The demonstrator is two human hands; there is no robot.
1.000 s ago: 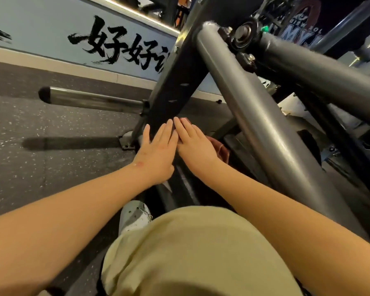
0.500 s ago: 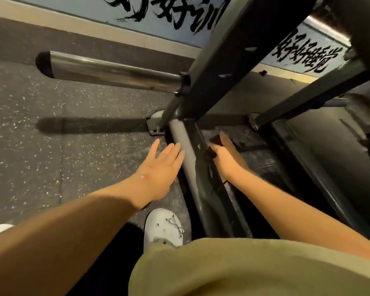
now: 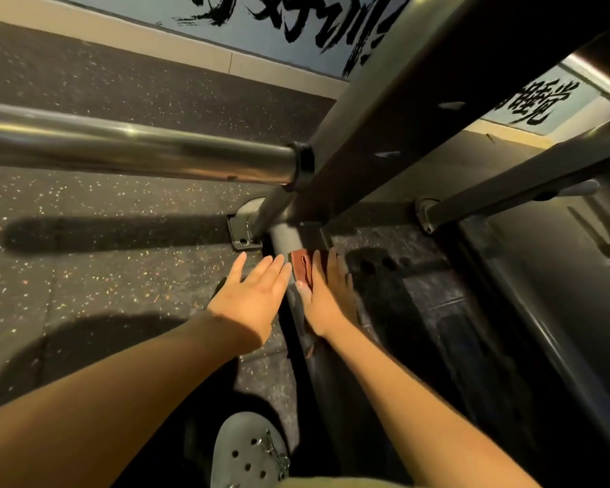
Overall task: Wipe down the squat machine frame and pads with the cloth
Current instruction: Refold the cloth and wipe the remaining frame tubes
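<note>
Plainly, the trouble spots can be read across from the left edge. At middle left the chrome bar [image 3: 138, 153] juts out level above the speckled floor [image 3: 85, 276]; someone crouched this low could, I judge, knock against it on rising.

Left of centre, the left hand [image 3: 257, 294] is spread with straight fingers and holds nothing. It sits just beside the low frame tube [image 3: 286, 237], and I cannot tell whether it touches anything. If it gives no support, the whole lean falls on the wiping arm.

At centre the reddish cloth [image 3: 302, 267] lies on that tube, near where the tube meets the bolted foot plate [image 3: 243, 227]. The right hand [image 3: 326, 294] covers the cloth's right part, fingers extended and pressing down rather than gripping. With no pinch on it, the folded cloth may slide off the tube's rounded surface or bunch up, and bare skin would then do the wiping. A flat press may also miss the sides and underside.

Above, the slanted beam [image 3: 384, 135] comes down onto the joint right beyond the fingertips. A firm forward stroke could jam or scrape them there.

At right the thinner strut [image 3: 525, 177] lies in deep shade, so grime there is easy to overlook. No pads are in view.
</note>
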